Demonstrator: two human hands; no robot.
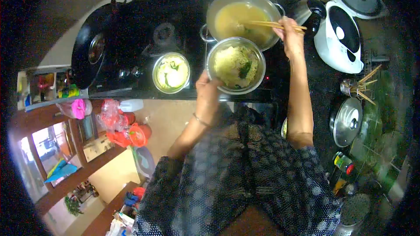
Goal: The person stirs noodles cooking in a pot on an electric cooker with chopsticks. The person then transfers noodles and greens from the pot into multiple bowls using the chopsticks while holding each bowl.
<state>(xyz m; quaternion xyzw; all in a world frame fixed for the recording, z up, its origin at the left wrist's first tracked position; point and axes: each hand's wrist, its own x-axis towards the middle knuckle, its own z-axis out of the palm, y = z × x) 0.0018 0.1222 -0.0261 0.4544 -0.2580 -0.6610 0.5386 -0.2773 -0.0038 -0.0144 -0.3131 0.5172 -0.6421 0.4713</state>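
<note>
My left hand (207, 98) grips the rim of a metal bowl (261, 78) filled with noodles (229, 63) and dark green leaves. This bowl is close against the near side of a wide metal pot (214, 11) of yellowish broth (229, 15). Over the pot's right side, my right hand (291, 38) is closed around a pair of chopsticks (261, 23). Their tips reach down to a small clump at the broth's surface. A second metal bowl (171, 73), holding pale noodles with some green, stands on the black stovetop to the left.
A rice cooker (326, 48) with its lid raised and a kettle (302, 11) stand right of the pot. Farther down the right counter are a chopstick holder (348, 88), a glass pot lid (348, 122) and a jar (343, 163). Red plastic bags (116, 118) are at lower left.
</note>
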